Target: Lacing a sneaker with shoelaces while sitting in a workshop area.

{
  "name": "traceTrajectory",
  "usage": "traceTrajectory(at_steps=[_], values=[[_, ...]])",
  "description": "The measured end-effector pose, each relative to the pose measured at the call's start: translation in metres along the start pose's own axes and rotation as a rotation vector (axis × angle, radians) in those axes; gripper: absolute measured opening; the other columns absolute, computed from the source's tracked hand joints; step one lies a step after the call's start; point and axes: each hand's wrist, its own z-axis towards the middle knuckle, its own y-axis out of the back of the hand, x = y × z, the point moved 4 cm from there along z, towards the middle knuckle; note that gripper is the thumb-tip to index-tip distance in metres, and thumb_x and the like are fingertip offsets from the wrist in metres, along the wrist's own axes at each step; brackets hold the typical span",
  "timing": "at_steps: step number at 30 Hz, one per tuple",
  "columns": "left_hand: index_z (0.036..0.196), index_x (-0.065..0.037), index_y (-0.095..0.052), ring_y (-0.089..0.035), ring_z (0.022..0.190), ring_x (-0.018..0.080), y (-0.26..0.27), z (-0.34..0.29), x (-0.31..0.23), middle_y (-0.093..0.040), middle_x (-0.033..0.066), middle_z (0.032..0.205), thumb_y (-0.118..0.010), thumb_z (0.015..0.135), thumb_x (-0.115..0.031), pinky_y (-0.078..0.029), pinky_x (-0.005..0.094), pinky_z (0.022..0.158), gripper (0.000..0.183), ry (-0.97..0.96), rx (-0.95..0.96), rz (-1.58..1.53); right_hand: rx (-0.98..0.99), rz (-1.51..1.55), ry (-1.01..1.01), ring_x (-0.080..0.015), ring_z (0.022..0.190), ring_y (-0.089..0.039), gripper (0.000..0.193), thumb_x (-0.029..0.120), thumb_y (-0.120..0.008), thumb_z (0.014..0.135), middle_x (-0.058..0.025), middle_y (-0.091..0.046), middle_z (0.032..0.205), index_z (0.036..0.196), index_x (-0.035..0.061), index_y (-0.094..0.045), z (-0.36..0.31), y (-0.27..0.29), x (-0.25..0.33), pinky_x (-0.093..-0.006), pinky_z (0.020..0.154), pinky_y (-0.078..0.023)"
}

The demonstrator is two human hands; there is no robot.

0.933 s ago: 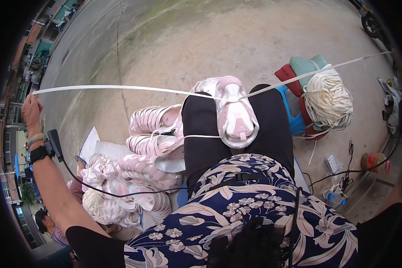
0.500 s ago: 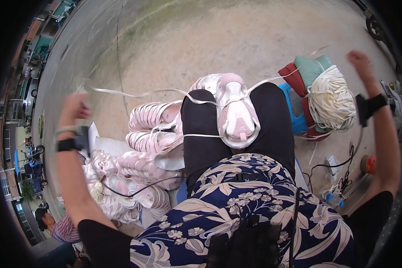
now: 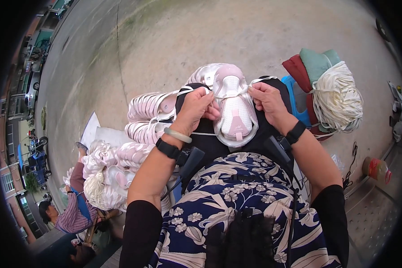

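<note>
Across my lap lies a white and pink shoe upper (image 3: 236, 119), the top one of a nested stack that reaches past my knees. A white lace (image 3: 231, 95) runs across it. My left hand (image 3: 197, 107) pinches the lace at the left side of the shoe, thumb and forefinger together. On the opposite side my right hand (image 3: 268, 99) grips the lace close to the shoe's edge, and a loop of it stands up behind the fingers. Another strand of lace passes over my left thigh, under the left wrist.
More bundled shoe uppers (image 3: 149, 118) lie to my left, with a heap of them (image 3: 116, 165) nearer me. A hank of white laces (image 3: 337, 98) rests on red and green cloth over a blue stool (image 3: 295, 100) at right. A jar (image 3: 376, 170) stands farther right. Another person (image 3: 73, 210) sits at lower left.
Both hands came in from wide apart, where they held the lace stretched out, to the two sides of the shoe upper. The lace now lies close across it.
</note>
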Motion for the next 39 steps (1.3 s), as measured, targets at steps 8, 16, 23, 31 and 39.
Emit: traceTrajectory(at_steps=[8, 16, 23, 31, 39], values=[[0.090, -0.001, -0.060, -0.061, 0.058, 0.0106, -0.007, -0.001, 0.005, -0.062, 0.0060, 0.072, -0.057, 0.089, -0.018, -0.050, 0.0196, 0.053, 0.018, -0.076, -0.069, 0.018, -0.007, -0.087, 0.001, -0.0031, 0.057, -0.053, 0.008, 0.013, -0.062, 0.086, 0.0011, -0.058, 0.069, 0.086, 0.0052, -0.060, 0.005, 0.001, -0.009, -0.0167, 0.050, -0.042], [0.084, -0.001, -0.062, -0.047, 0.043, 0.0026, -0.017, -0.006, 0.002, -0.055, -0.0001, 0.061, -0.056, 0.089, -0.016, -0.032, 0.0154, 0.035, 0.017, -0.166, -0.162, 0.230, -0.058, -0.094, 0.139, -0.0036, 0.055, -0.050, 0.004, 0.005, -0.060, 0.082, 0.0015, -0.056, 0.065, 0.082, 0.0009, -0.061, 0.009, -0.005, -0.011, -0.0180, 0.048, -0.040], [0.088, 0.000, -0.060, -0.051, 0.045, 0.0053, -0.015, -0.010, 0.004, -0.058, 0.0024, 0.064, -0.056, 0.088, -0.013, -0.039, 0.0166, 0.038, 0.014, -0.115, -0.183, 0.192, -0.092, -0.157, 0.220, -0.0036, 0.056, -0.049, 0.006, 0.005, -0.061, 0.081, 0.0015, -0.055, 0.065, 0.080, -0.0009, -0.063, 0.015, -0.005, -0.016, -0.0184, 0.049, -0.041], [0.091, 0.000, -0.059, -0.056, 0.049, 0.0078, -0.012, -0.014, 0.006, -0.059, 0.0047, 0.067, -0.056, 0.086, -0.009, -0.042, 0.0172, 0.041, 0.011, -0.139, -0.186, 0.127, -0.081, -0.265, 0.277, -0.0036, 0.057, -0.048, 0.007, 0.005, -0.061, 0.080, 0.0017, -0.054, 0.064, 0.082, -0.0017, -0.062, 0.015, -0.005, -0.013, -0.0197, 0.051, -0.040], [0.089, 0.001, -0.058, -0.057, 0.050, 0.0091, -0.009, -0.013, 0.006, -0.059, 0.0052, 0.066, -0.056, 0.085, -0.007, -0.043, 0.0180, 0.041, 0.010, -0.086, -0.145, 0.273, -0.116, -0.887, 0.825, -0.0259, 0.067, -0.059, 0.006, 0.006, -0.059, 0.074, -0.0121, -0.058, 0.073, 0.078, 0.0028, -0.061, 0.003, -0.021, 0.001, -0.0345, 0.061, -0.047]])
